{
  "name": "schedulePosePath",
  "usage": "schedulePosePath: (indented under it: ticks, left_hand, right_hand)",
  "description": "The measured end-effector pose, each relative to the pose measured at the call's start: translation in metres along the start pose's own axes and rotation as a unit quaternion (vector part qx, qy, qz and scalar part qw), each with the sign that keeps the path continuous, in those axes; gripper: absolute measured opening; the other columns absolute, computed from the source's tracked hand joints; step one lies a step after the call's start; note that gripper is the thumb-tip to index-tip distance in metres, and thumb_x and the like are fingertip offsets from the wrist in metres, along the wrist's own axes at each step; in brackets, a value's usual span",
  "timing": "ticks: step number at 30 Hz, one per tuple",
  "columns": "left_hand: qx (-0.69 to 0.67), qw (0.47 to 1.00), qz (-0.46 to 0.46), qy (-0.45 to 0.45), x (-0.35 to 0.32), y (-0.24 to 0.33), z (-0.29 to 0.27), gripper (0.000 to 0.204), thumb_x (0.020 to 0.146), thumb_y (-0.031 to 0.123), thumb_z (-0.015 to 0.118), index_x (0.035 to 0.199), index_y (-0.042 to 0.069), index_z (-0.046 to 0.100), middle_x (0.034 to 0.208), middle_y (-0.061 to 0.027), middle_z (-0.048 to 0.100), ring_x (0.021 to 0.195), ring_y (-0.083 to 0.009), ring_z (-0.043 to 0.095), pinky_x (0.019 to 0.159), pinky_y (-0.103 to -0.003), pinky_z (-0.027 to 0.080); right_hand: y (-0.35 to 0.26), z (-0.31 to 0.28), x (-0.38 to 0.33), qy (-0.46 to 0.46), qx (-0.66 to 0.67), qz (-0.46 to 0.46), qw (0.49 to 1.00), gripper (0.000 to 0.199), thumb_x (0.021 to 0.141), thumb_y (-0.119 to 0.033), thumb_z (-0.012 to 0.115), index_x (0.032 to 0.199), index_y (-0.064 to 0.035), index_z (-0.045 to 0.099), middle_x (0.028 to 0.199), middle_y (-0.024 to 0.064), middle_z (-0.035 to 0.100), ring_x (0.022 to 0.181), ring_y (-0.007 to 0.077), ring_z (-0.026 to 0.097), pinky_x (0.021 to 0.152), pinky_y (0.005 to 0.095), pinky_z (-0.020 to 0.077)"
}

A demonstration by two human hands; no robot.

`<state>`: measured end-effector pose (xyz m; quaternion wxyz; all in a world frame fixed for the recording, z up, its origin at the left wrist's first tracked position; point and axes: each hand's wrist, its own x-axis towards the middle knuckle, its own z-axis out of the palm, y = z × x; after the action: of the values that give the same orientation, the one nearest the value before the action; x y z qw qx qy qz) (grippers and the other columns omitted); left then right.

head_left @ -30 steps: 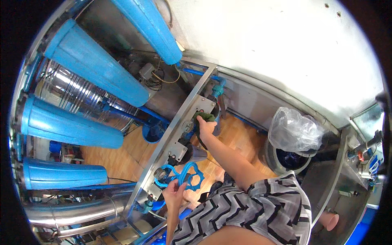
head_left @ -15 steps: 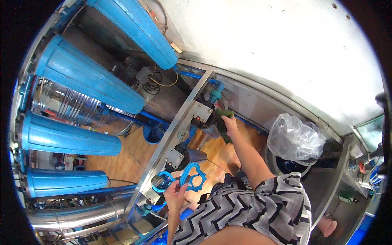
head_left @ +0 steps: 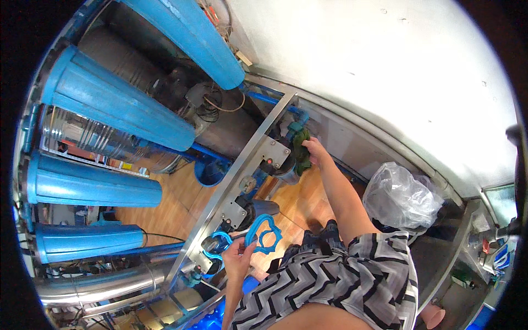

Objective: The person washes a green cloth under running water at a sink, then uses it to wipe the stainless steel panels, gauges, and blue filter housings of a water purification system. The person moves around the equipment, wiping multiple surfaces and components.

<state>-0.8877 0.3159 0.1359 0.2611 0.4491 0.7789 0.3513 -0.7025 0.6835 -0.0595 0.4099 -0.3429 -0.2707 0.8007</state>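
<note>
My left hand [head_left: 236, 258] grips a bright blue plastic filter-housing wrench [head_left: 251, 233], with its open ring end pointing away to the right. A second blue ring-shaped piece [head_left: 222, 236] sits just left of that hand, by the lower end of the metal frame; whether the hand touches it I cannot tell. My right hand [head_left: 314, 150] is closed on a crumpled dark green cloth [head_left: 302, 159]. The cloth hangs against a grey translucent filter housing [head_left: 286, 176] and the teal pipe elbow [head_left: 300, 116]. Another housing [head_left: 265, 207] hangs from the frame nearer to me.
A steel frame bar [head_left: 220, 191] runs diagonally before me. Large blue filter housings [head_left: 99, 179] stand at left above a steel cylinder [head_left: 110, 284]. A blue bucket [head_left: 210, 172] is on the wooden floor. At right are a clear plastic bag [head_left: 399, 195] and a metal counter [head_left: 461, 242].
My right hand has moved slightly up, bringing the green cloth closer to the teal elbow. The left hand still holds the blue wrench, and the view has shifted slightly.
</note>
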Motion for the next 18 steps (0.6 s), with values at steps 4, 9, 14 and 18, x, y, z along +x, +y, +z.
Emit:
schedulePosePath:
  ticks: [4,9,14,18]
  left_hand:
    - [0.025,0.999,-0.028,-0.009,0.001,-0.004,0.002,0.021,0.079,0.011,0.076,0.095,0.0,0.068,0.075,-0.005,0.069,0.065,-0.0075,0.063,0.06,-0.024,0.051]
    - [-0.001,1.0,-0.015,-0.026,0.004,-0.008,0.012,0.019,0.08,0.005,0.074,0.096,-0.001,0.068,0.077,-0.0028,0.068,0.067,-0.0063,0.061,0.062,-0.022,0.05]
    - [-0.019,0.999,0.005,-0.032,0.008,-0.006,0.019,0.022,0.078,0.009,0.077,0.095,-0.001,0.068,0.076,-0.0057,0.069,0.065,-0.0087,0.063,0.059,-0.024,0.05]
    - [-0.024,0.999,-0.012,-0.027,0.005,-0.004,0.018,0.022,0.078,0.009,0.076,0.095,-0.001,0.068,0.077,-0.006,0.07,0.066,-0.0084,0.063,0.06,-0.024,0.05]
  right_hand:
    - [0.009,0.029,0.02,0.111,-0.259,-0.014,0.959,0.056,0.071,-0.026,0.074,0.119,-0.0023,0.058,0.112,0.0155,0.064,0.098,0.024,0.064,0.086,0.0361,0.0509]
    - [0.015,0.039,0.026,0.232,-0.292,-0.029,0.927,0.048,0.069,-0.023,0.077,0.11,-0.0014,0.064,0.102,0.0142,0.068,0.09,0.0228,0.066,0.082,0.0349,0.0522]
    - [0.031,0.0,0.01,0.074,0.059,-0.058,0.994,0.031,0.074,0.0,0.067,0.106,-0.0002,0.064,0.099,0.0092,0.068,0.084,0.0215,0.065,0.076,0.038,0.0531]
    - [0.016,-0.011,0.008,0.232,-0.071,-0.1,0.965,0.036,0.07,0.001,0.068,0.106,-0.0025,0.065,0.09,0.0097,0.068,0.076,0.0226,0.065,0.072,0.0372,0.0532]
